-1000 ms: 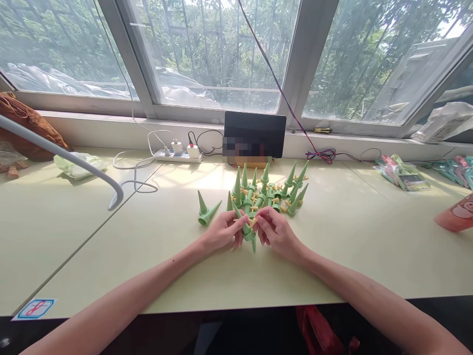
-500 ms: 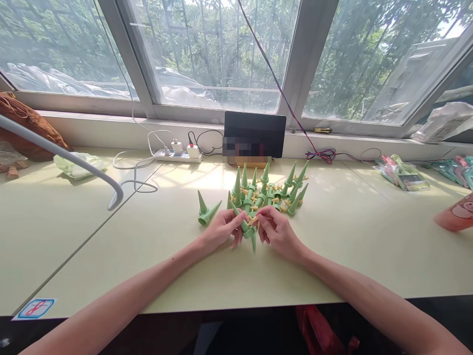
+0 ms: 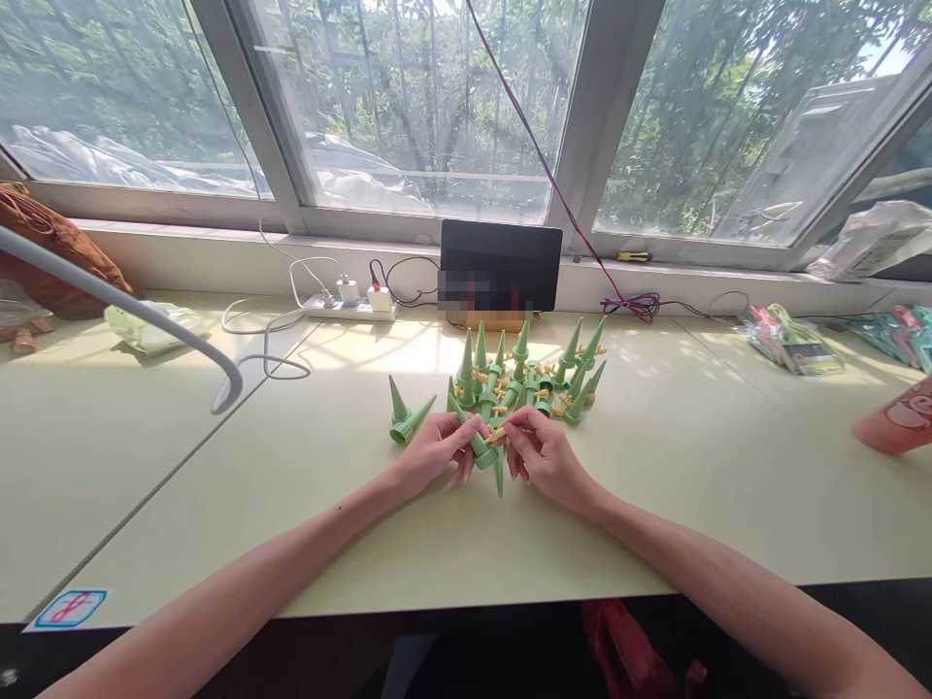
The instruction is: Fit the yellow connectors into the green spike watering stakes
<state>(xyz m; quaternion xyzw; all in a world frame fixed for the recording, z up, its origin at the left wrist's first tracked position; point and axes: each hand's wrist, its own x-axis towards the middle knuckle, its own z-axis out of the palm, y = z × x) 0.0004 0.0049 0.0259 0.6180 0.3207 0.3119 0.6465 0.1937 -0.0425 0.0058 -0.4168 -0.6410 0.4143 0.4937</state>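
My left hand is closed round a green plastic plant watering spike, its cone tilted up to the left and its collar facing me. My right hand pinches a small yellow valve piece at the side of that spike. Below the held spike, the tip of another green cone points down between the hands; what holds it is hidden. Just beyond my fingers stands a cluster of similar green spikes with yellow valves. Left of my left hand lie two loose green spikes.
A dark tablet leans by the window behind the cluster. A power strip with white cables is at the back left. Packaged items and a pink cup are at the right. A grey curved bar crosses the left side.
Both hands stay almost in place at the spike and its yellow valve. The view has shifted very slightly; the other objects have not moved.
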